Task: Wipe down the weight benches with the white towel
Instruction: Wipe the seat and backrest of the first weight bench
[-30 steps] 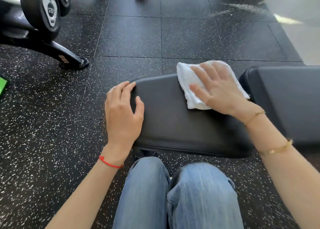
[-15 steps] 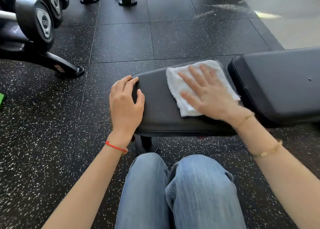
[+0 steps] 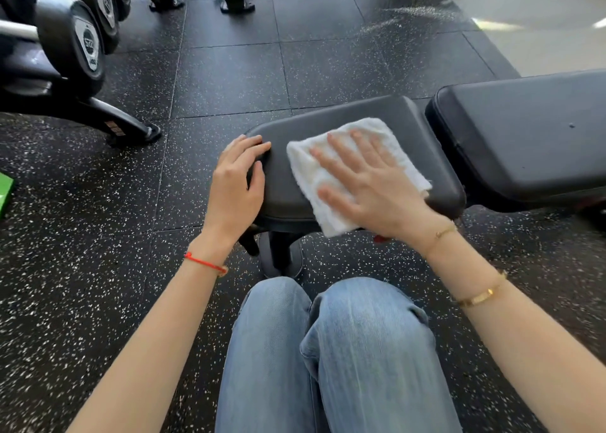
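The right hand (image 3: 370, 186), fingers flat, presses the white towel (image 3: 344, 170) on the seat pad (image 3: 328, 121); the left hand (image 3: 234, 183) rests spread on its nine-o'clock edge. The back pad (image 3: 524, 137) at three o'clock looks unwiped (a guess).

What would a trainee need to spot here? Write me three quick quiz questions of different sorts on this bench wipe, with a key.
1. True or false: the right hand lies flat with spread fingers on the white towel.
2. Multiple choice: where does the left hand rest? A) on the dumbbell rack B) on the end edge of the seat pad C) on the person's knee
3. Fill in: the towel lies on the seat pad, not on the larger ____ pad beside it.

Key: 1 true; 2 B; 3 back
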`<act>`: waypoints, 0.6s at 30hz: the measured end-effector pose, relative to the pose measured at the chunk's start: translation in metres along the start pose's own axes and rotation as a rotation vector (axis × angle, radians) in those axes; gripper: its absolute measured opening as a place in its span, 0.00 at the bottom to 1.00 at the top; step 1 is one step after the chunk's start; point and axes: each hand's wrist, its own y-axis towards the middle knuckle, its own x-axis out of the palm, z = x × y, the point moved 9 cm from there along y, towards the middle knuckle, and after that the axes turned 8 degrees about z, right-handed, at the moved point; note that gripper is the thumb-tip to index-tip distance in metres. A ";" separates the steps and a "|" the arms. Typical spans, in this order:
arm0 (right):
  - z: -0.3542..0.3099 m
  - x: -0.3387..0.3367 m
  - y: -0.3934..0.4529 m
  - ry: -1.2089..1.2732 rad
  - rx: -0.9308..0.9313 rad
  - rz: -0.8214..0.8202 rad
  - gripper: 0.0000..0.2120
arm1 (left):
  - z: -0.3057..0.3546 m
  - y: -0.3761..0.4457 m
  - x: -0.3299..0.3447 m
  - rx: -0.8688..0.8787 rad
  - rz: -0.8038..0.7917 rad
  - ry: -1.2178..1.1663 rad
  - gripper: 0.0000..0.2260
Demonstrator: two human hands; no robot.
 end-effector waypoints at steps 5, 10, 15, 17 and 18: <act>-0.043 -0.006 -0.030 -0.172 -0.180 0.306 0.29 | 0.005 -0.027 -0.010 0.080 0.052 -0.015 0.13; -0.055 -0.005 -0.046 -0.267 -0.135 0.555 0.26 | 0.018 -0.055 -0.007 0.181 0.076 0.002 0.13; -0.025 0.003 -0.063 -0.311 -0.046 0.574 0.28 | 0.020 -0.060 -0.008 0.197 0.091 0.016 0.14; 0.003 0.001 -0.081 -0.297 0.070 0.573 0.29 | 0.021 -0.060 -0.008 0.193 0.090 0.021 0.14; 0.012 0.000 -0.087 -0.294 0.104 0.564 0.29 | 0.022 -0.060 -0.008 0.191 0.092 0.019 0.14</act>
